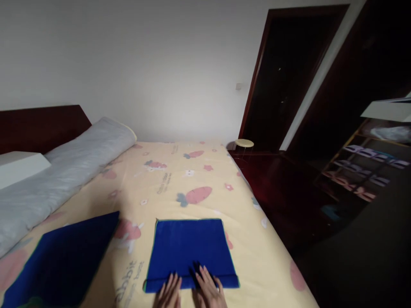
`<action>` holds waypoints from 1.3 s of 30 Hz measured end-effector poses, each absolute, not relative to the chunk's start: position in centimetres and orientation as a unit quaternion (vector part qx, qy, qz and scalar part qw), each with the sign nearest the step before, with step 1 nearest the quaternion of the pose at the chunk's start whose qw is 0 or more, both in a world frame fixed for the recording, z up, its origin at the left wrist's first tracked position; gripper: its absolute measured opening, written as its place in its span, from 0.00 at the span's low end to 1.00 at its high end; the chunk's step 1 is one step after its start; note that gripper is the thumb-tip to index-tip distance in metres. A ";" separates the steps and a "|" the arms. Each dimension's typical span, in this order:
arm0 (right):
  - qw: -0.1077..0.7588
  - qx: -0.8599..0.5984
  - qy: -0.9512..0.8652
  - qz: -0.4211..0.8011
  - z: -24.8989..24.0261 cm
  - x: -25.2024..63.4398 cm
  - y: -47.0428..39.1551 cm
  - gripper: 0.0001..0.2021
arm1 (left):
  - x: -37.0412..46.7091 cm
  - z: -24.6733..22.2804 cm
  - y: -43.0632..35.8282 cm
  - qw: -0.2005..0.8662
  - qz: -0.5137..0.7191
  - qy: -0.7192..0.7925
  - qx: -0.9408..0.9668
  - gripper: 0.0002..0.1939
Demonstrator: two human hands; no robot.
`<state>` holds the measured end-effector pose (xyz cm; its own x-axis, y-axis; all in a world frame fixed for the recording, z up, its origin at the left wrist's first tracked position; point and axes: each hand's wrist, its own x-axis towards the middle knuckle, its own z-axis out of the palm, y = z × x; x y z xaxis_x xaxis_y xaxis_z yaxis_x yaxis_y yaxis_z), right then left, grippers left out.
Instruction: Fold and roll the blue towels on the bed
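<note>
A blue cloth with thin green edging lies flat on the bed. Its near edge is turned over into a narrow strip, either folded or rolled; I cannot tell which. My left hand rests on that strip left of its middle, fingers stretched out over it. To the right, my right hand touches the same strip, with its fingers extended forward and slightly apart. Neither hand grasps the cloth. A second blue cloth is spread to the left, partly in shadow and cut off by the picture's lower edge.
The bed wears a yellow sheet printed with carrots and flowers. A long grey bolster and a white box-like object lie by the dark headboard. Beyond the bed's right edge are a round stool and a shoe rack.
</note>
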<state>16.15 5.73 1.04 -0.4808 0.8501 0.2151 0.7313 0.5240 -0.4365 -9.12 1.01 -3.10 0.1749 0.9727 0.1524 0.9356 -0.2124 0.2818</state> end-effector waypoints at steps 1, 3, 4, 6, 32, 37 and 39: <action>0.199 -0.491 -0.837 0.137 1.2 17.1 5.2 0.24 | -10.1 -2.0 0.3 0.048 0.150 0.658 0.737 0.25; 0.187 -0.539 -0.813 0.118 1.7 19.5 4.4 0.25 | -11.8 0.0 -0.8 0.038 0.141 0.711 0.688 0.25; 0.184 -0.555 -0.804 0.108 2.0 20.8 4.2 0.25 | -12.4 0.8 -1.1 0.041 0.134 0.725 0.674 0.25; 0.180 -0.570 -0.797 0.091 2.2 23.2 3.9 0.26 | -13.2 1.8 -1.5 0.052 0.125 0.739 0.660 0.25; 0.191 -0.599 -0.778 0.006 5.8 24.9 4.9 0.17 | -13.3 4.9 -2.3 -0.059 0.200 0.805 0.555 0.21; 0.173 -0.609 -0.774 0.018 6.3 25.1 2.7 0.13 | -13.1 6.6 -4.7 -0.017 0.189 0.807 0.559 0.17; 0.163 -0.619 -0.767 0.028 6.8 24.9 2.4 0.12 | -13.1 7.9 -4.8 0.017 0.177 0.813 0.554 0.16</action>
